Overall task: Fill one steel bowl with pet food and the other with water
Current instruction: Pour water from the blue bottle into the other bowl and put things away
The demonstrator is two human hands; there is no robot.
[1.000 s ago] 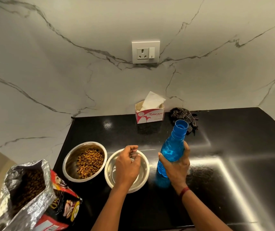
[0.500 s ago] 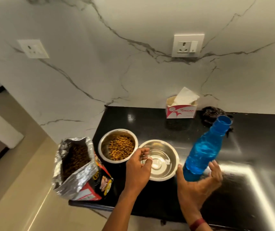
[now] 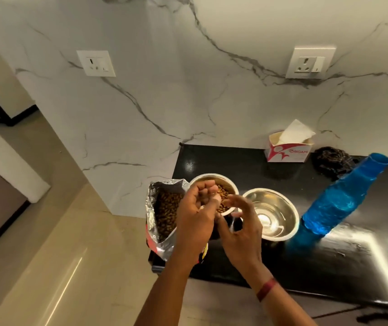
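Observation:
Two steel bowls stand side by side on the black counter (image 3: 329, 262). The left bowl (image 3: 213, 178) holds brown kibble. The right bowl (image 3: 290, 222) shines inside; I cannot tell whether there is water in it. A blue water bottle (image 3: 341, 201) with no cap stands to its right, untouched. My left hand (image 3: 195, 220) hovers over the kibble bowl's near edge, fingers curled, pinching a small pale object (image 3: 217, 198). My right hand (image 3: 240, 229) is beside it, fingers loose and spread, reaching toward the left fingertips and holding nothing.
An open foil pet food bag (image 3: 164, 208) stands at the counter's left corner, partly behind my left hand. A tissue box (image 3: 289, 150) and a dark cloth (image 3: 330, 158) sit by the marble wall. The counter's left edge drops to the tiled floor.
My right hand let go of the blue bottle and came over to my left hand. My left hand shifted from the right bowl to over the kibble bowl. The view swung left.

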